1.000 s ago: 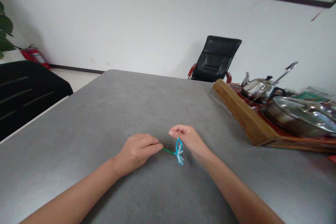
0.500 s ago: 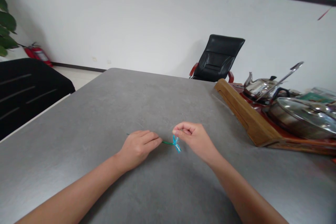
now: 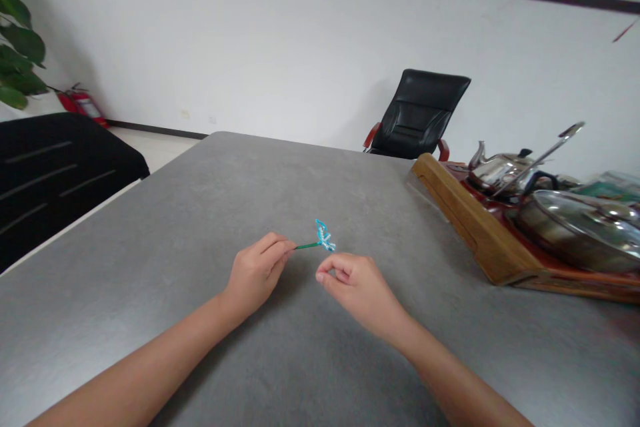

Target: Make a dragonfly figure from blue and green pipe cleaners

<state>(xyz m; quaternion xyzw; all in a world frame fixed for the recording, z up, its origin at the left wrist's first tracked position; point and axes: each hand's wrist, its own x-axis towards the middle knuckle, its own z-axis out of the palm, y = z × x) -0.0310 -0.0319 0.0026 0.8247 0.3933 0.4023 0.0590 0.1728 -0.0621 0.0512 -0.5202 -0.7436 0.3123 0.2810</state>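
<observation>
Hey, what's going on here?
A person's two bare hands are over a grey table. The left hand pinches a thin green stem topped with a small blue beaded twist. The right hand, curled and holding nothing visible, is just below the twist, not touching it. A wooden tray with a lidded steel pan stands off to the right.

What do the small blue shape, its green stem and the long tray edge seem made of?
The blue shape looks like glittery twisted wire or beads, too small to be sure. The green stem seems thin coated wire. The tray edge looks like varnished wood: warm brown grain, soft shine.
</observation>
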